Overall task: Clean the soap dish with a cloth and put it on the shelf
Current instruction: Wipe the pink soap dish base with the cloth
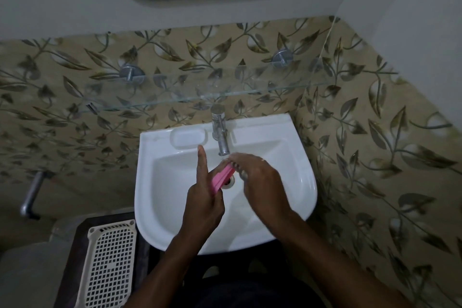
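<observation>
Over the white sink point(301, 155), below the tap point(220, 130), the left hand point(203, 204) grips a pink dish point(222, 178), forefinger raised; the right hand point(260, 180) curls round its far end.

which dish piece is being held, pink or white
The pink piece, between the left hand and right hand under the tap; the white piece lies untouched on the sink rim, left of the tap.

Dim, soft picture; white sink point(295, 147) brightest, corners dark, edges bent by wide-angle lens.
</observation>
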